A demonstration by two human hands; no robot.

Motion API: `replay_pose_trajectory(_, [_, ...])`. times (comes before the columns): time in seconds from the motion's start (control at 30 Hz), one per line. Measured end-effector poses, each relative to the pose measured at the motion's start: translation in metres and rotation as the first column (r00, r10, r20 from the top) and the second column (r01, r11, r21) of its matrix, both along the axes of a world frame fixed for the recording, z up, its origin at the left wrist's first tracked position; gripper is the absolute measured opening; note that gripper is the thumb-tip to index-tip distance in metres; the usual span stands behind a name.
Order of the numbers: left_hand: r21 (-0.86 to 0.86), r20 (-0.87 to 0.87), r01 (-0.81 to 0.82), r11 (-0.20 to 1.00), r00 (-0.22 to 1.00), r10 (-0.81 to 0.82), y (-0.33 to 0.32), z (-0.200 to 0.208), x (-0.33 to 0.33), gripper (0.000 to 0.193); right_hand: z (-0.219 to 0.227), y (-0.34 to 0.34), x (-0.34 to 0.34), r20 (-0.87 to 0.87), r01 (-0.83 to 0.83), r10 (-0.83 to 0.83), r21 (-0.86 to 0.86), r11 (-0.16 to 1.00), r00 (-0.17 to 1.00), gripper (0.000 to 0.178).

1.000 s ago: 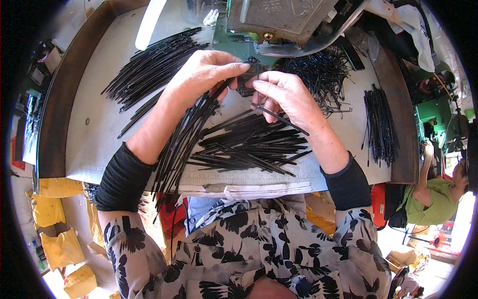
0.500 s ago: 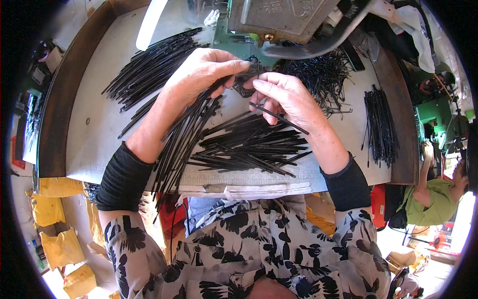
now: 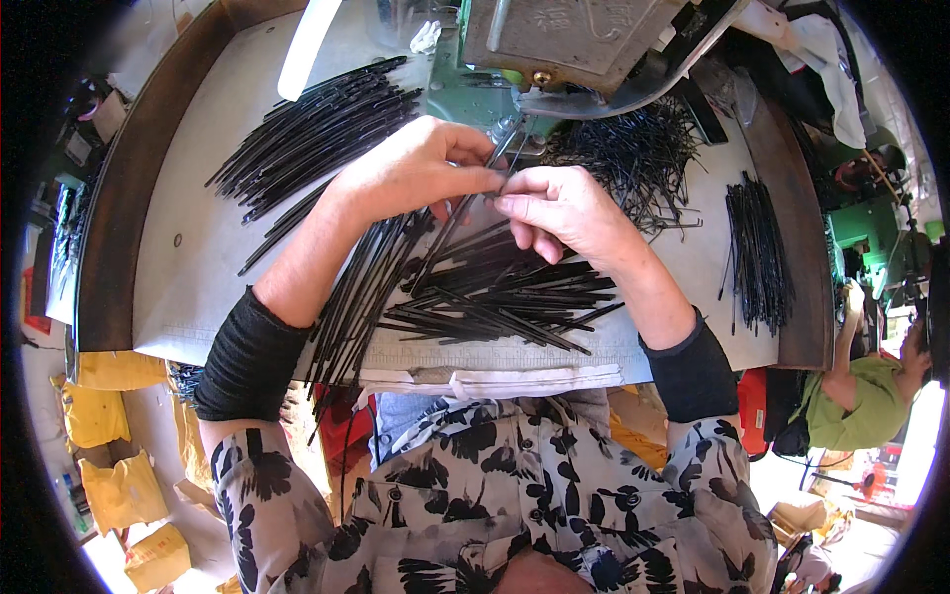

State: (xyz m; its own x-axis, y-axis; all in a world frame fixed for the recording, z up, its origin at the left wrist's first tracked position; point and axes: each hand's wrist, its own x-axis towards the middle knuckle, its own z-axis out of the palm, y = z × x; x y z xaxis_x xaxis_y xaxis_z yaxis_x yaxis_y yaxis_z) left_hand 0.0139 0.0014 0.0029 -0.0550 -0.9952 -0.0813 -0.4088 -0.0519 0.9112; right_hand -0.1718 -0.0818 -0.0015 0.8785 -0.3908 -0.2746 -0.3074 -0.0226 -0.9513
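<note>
My left hand (image 3: pixel 426 170) is closed on a thin black strip (image 3: pixel 441 241), which slants down and left from the fingertips. Thumb and forefinger of my right hand (image 3: pixel 564 210) are pinched together, almost touching the left fingertips, on something too small to make out. Just beyond both hands stands the green base (image 3: pixel 457 97) of a machine with a grey metal head (image 3: pixel 554 40). Below the hands lies a loose heap of black strips (image 3: pixel 495 297). Under my left wrist, a long bundle of black strips (image 3: pixel 361 287) reaches past the table's front edge.
A large stack of black strips (image 3: pixel 307 134) lies at the far left. Tangled thin black wires (image 3: pixel 633 163) sit right of the machine. Another dark bundle (image 3: pixel 757 252) rests near the table's raised brown rim (image 3: pixel 807 287). A person in green (image 3: pixel 851 406) is at the right.
The short black strip that lay across my right fingers is no longer there. A strip now slants down from the joined fingertips. My left hand has come slightly nearer me.
</note>
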Motion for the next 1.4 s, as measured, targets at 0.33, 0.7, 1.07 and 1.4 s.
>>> replay_pose_trajectory(0.33, [0.061,0.005,0.012,0.998,1.000,-0.012,0.001,-0.002,0.004,0.028,-0.004,-0.015,-0.006,0.082,0.078,-0.087,0.107,0.991,0.993,0.035])
replay_pose_trajectory(0.7, [0.149,-0.112,0.140,0.979,0.986,-0.124,0.002,0.000,-0.004,0.025,-0.004,-0.023,-0.011,0.142,0.017,-0.059,0.281,0.959,0.988,0.035])
replay_pose_trajectory(1.07, [0.114,-0.153,0.095,0.989,0.985,-0.077,0.003,0.005,-0.002,0.026,-0.010,-0.029,-0.011,0.239,0.034,-0.162,0.464,0.885,0.957,0.029])
replay_pose_trajectory(1.4, [0.022,-0.079,-0.051,0.998,0.996,0.053,0.003,0.008,0.007,0.032,-0.011,-0.028,-0.008,0.305,0.260,-0.389,0.386,0.885,0.869,0.026])
